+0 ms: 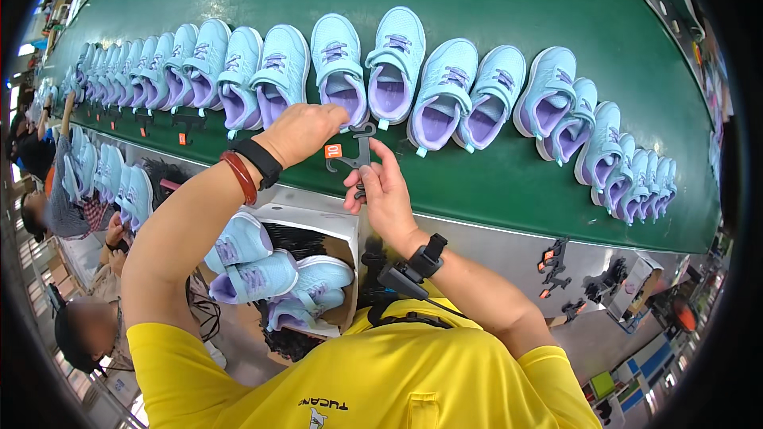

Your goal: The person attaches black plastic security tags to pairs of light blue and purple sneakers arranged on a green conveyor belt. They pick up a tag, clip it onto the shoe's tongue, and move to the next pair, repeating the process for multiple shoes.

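Light blue children's shoes with lilac linings stand in a long row. My left hand (306,133) is closed, its fingertips at the heel of one shoe (336,52), gripping its lilac edge; the thumb is hidden. In my right hand (385,197) is a black plastic shoe hanger (364,145) with an orange sticker, pinched at its lower part. The hanger's upper end lies close to the heel of that shoe. Beside it on the right stands another shoe (397,40), apart from both hands.
The shoes stand on a green conveyor belt (509,0). Below its near edge, an open carton (314,214) holds several more shoes. Black hangers (554,266) hang at the right; another hanger (189,123) lies on the belt's left part. A co-worker (87,326) is at the lower left.
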Action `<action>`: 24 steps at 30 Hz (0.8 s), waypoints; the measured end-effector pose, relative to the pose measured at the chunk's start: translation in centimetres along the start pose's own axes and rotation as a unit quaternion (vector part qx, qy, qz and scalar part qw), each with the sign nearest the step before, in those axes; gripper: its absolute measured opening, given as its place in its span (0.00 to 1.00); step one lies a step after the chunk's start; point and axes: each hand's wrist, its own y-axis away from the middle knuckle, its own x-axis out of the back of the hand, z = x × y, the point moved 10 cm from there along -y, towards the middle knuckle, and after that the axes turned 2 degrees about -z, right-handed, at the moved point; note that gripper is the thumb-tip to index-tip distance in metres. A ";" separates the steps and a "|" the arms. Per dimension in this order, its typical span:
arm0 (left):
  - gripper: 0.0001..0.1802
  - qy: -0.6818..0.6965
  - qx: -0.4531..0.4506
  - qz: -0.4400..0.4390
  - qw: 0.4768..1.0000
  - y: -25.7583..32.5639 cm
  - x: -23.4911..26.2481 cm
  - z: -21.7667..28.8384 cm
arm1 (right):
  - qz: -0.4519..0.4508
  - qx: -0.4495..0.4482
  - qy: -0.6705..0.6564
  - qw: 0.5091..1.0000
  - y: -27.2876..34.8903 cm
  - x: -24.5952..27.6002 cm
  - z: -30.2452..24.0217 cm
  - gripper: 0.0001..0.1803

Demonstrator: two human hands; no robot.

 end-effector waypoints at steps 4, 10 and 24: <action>0.08 -0.017 -0.002 -0.022 1.000 -0.2 -0.2 0.2 | -0.005 -0.042 0.044 0.998 0.5 -0.6 1.0 0.24; 0.09 -0.027 -0.001 -0.018 0.999 -0.3 -0.2 0.4 | 0.020 0.018 0.041 0.999 0.8 0.6 -0.1 0.24; 0.09 -0.066 0.001 -0.039 0.997 -0.4 0.0 0.7 | -0.101 -0.006 0.218 0.971 -0.3 -0.9 -1.1 0.24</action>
